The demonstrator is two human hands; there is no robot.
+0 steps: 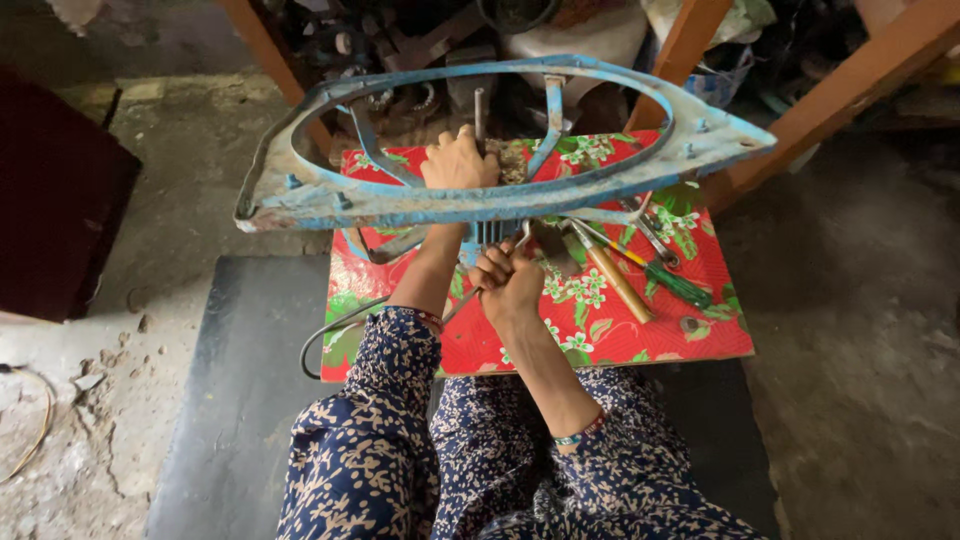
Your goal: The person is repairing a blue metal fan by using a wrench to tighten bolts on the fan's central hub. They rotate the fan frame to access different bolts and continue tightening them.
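The left hand [459, 160] is reaching up through the blue metal frame [500, 195], its fingers curling closed around a part at the frame's middle, forearm running straight up from the lap. The right hand [508, 283] is sitting lower, just under the frame's near edge, gripping a thin metal tool [522, 238] in a closed fist. The frame is standing over the red flowered tabletop [600, 340], overhanging both its side edges. A wooden-handled tool [617, 281] and a green screwdriver [672, 281] are lying at the right, near the fist.

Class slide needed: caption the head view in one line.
Left hand steadies a worn blue iron-shaped metal frame while right hand works a thin metal tool beneath, over red floral board.
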